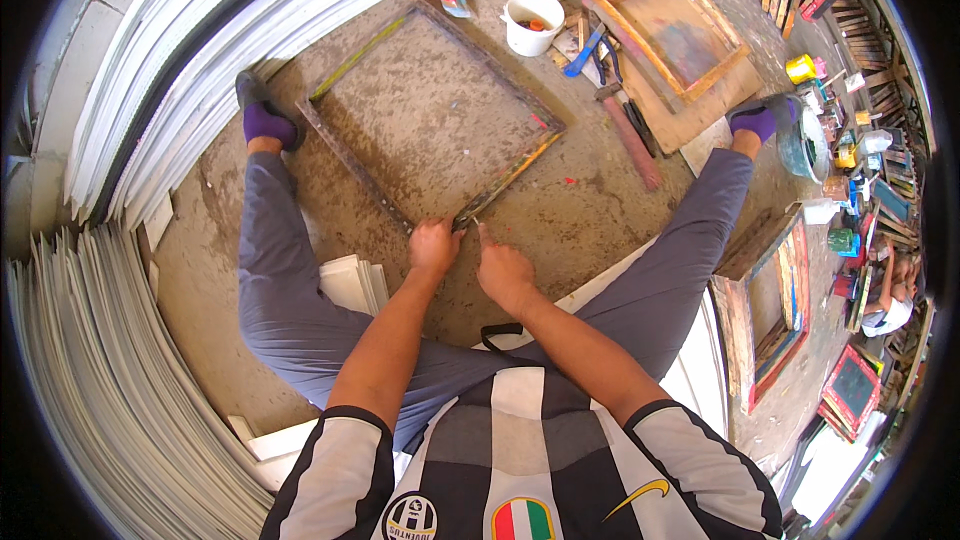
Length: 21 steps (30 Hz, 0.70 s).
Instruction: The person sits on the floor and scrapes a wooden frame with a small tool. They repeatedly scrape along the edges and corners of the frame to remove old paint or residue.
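An empty wooden frame (491, 67), dark and worn with yellow-green and orange paint marks, lies flat on the floor between my spread legs. My left hand (434, 246) is closed around its near corner. Just to the right, my right hand (506, 271) has its fingers curled and the index finger reaching to the near end of the orange-marked rail. A small pale tip shows at that finger, too small to name. Beyond the frame to the right lie a hammer (633, 138) with a reddish-brown handle, black-handled pliers (606, 60) and a blue-handled tool (585, 52).
A white bucket (531, 30) stands past the frame's far side. Screen frames (722, 35) lean at the far right, beside paint pots (800, 68). Stacked white sheets (110, 360) line the left. More frames (738, 340) stand by my right leg; another person (888, 310) sits at the far right.
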Motion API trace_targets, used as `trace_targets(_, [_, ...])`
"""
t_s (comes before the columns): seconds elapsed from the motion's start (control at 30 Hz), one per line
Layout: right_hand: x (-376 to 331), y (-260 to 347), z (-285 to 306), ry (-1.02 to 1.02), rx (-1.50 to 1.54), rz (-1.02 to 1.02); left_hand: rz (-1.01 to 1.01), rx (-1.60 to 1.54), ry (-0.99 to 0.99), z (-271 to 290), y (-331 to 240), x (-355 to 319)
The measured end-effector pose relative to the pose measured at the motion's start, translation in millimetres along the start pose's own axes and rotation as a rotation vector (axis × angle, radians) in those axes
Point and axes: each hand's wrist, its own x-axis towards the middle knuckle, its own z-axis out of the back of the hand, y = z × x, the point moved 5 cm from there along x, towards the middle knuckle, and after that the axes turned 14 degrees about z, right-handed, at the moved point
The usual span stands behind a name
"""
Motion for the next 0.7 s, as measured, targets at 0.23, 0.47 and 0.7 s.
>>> trace_targets(0.23, [5.5,7.4,-2.1,0.056,0.018,-0.024,0.005,-0.019,-0.014,-3.2,0.5,3.5])
trace_targets(0.47, [11.4,4.0,-11.3,-0.07,0.28,-0.062,-0.021,-0.022,0.011,-3.1,3.6,7.6])
trace_targets(0.7, [12.0,-14.0,-37.7,-0.214,0.609,-0.07,-0.003,-0.036,0.013,3.9,2.6,6.0])
